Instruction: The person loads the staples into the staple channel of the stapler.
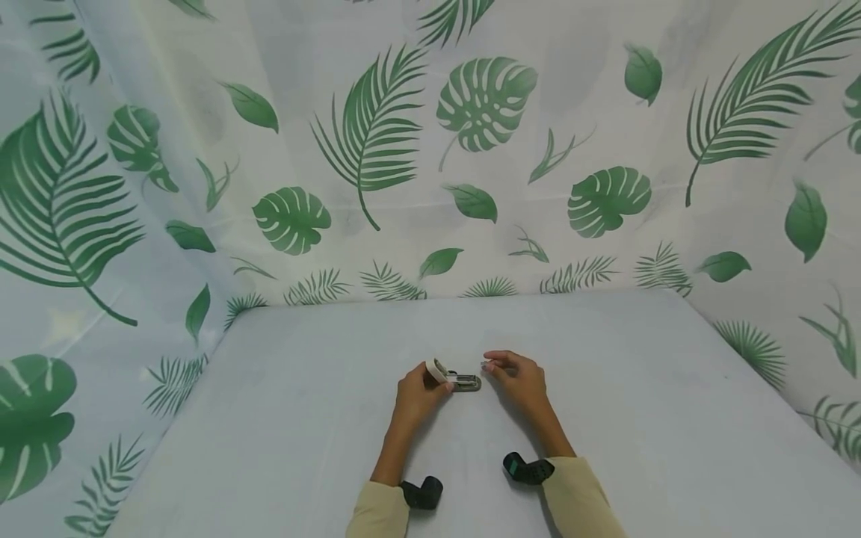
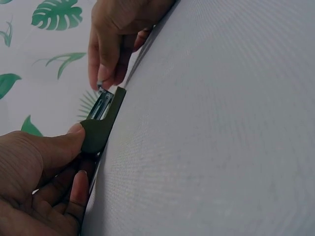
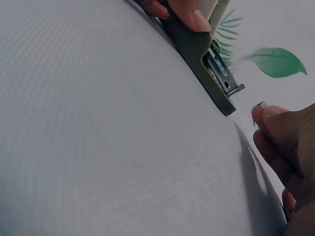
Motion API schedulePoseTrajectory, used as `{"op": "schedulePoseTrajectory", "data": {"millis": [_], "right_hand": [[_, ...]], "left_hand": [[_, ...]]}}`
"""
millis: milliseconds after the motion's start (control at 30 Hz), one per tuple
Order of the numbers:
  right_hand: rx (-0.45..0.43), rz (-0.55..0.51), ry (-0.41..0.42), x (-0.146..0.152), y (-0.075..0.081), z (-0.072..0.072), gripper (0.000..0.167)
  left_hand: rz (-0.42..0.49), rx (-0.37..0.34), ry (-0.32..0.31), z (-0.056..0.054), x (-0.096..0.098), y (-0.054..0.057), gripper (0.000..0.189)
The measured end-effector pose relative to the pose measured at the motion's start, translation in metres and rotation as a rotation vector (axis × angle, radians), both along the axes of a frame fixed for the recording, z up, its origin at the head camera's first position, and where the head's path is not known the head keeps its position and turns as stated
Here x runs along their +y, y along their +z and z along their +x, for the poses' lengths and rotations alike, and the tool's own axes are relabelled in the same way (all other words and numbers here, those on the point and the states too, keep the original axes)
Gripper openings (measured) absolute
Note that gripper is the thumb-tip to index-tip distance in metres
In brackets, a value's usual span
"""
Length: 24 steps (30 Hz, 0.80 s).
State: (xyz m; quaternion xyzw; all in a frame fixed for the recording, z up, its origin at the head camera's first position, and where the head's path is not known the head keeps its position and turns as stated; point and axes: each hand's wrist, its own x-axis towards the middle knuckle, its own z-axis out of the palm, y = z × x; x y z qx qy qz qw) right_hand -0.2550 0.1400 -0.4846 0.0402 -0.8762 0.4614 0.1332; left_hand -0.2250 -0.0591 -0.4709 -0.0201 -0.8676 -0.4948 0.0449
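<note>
A small stapler [image 1: 466, 384] with a dark olive base lies on the table, its pale top cover swung up and its metal staple channel [image 3: 221, 71] exposed. My left hand [image 1: 415, 397] grips the stapler at its hinged end, thumb on the side of the base [image 2: 96, 136]. Between thumb and fingertips, my right hand [image 1: 521, 382] pinches a small silvery piece [image 3: 263, 104] that looks like a short strip of staples, mostly hidden by the fingers. That hand is just off the channel's front end, with a narrow gap showing in the right wrist view.
A white cloth-covered table [image 1: 303, 418] spreads around both hands. Behind and beside it hang white curtains [image 1: 397, 246] printed with green leaves. Black wrist cameras [image 1: 422, 494] sit at both sleeve cuffs.
</note>
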Motion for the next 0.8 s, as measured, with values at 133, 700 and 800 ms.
{"op": "schedulePoseTrajectory", "data": {"millis": [133, 700, 800], "right_hand": [[-0.020, 0.009, 0.010, -0.001, 0.000, 0.002, 0.014], [0.071, -0.191, 0.082, -0.004, 0.000, 0.010, 0.009], [0.080, -0.227, 0.117, -0.005, 0.000, 0.012, 0.009]], "left_hand": [[0.004, 0.013, -0.003, 0.001, -0.001, -0.001, 0.034], [0.006, 0.016, 0.005, 0.001, 0.000, -0.002, 0.034], [0.011, 0.023, 0.005, 0.000, 0.000, -0.002, 0.033]]}}
